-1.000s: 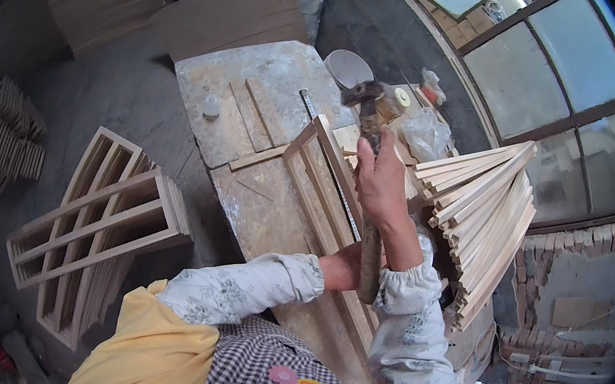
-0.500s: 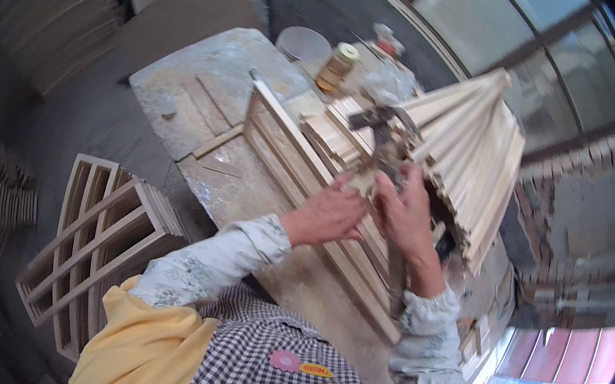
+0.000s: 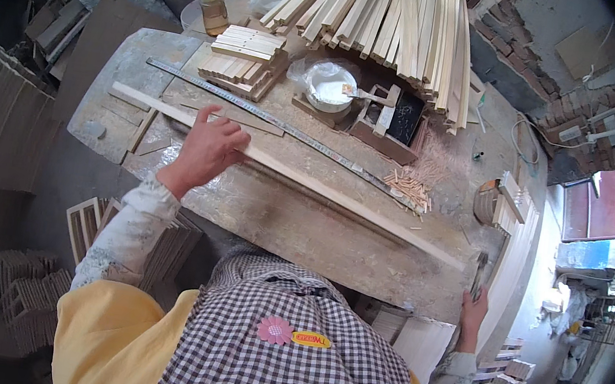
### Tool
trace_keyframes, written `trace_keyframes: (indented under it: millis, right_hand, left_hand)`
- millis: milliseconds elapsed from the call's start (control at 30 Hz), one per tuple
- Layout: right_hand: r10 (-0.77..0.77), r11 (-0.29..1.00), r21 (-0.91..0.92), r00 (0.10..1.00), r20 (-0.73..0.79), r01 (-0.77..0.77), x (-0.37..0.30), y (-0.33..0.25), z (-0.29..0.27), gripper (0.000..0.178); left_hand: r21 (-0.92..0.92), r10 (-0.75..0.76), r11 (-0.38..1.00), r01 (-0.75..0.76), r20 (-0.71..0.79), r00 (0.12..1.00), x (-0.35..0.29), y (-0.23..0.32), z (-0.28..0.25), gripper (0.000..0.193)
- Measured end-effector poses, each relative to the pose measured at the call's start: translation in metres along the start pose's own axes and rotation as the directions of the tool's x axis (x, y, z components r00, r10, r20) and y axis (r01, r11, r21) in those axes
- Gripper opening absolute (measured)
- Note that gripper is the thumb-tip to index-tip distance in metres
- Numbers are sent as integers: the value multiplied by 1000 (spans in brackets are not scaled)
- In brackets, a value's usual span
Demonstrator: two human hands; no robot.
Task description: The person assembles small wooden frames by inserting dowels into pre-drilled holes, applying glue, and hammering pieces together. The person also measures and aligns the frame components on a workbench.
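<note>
A long pale wooden strip [image 3: 338, 200] runs slantwise across the worktable [image 3: 243, 203], from the far left down to the near right. My left hand [image 3: 211, 149] is closed over its left part, fingers bent across the top. Whether the strip belongs to a frame standing on edge is unclear; the area below it is blurred. At the right end of the table, my right hand [image 3: 473, 313] grips a hammer [image 3: 480, 273], its head upward and close to the strip's right end. Behind the strip lies a long metal straightedge [image 3: 277, 129], with small wooden dowels [image 3: 406, 186] near its right end.
Farther back stand a white glue tub [image 3: 330, 89] with a brush, a wooden box [image 3: 387, 136], stacked short wood pieces [image 3: 244, 57], a jar [image 3: 213, 14] and a big pile of strips [image 3: 394, 23]. Wooden frames [image 3: 170, 247] lean below the table's left side.
My hands were close together near the hammer above a wooden frame; now they are far apart, left on the strip, right with the hammer at the table's right end. The view has turned.
</note>
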State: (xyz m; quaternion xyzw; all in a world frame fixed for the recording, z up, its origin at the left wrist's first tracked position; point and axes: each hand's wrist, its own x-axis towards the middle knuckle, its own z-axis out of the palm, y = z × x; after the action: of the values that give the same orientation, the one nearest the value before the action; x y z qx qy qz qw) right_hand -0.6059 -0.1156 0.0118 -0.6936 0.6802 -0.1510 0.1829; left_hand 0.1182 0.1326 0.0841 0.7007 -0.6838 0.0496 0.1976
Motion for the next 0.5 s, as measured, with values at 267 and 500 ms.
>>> trace_keyframes:
  millis: [267,500]
  right_hand:
    - [-60,964,-264,991,-116,27,-4,86,69,41]
    - [-394,909,196,912,111,369,76,-158,133,40]
  left_hand:
    - [-75,-93,992,97,57,994,-94,89,61,40]
    - [-31,-305,943,331,319,897,-164,102,117,45]
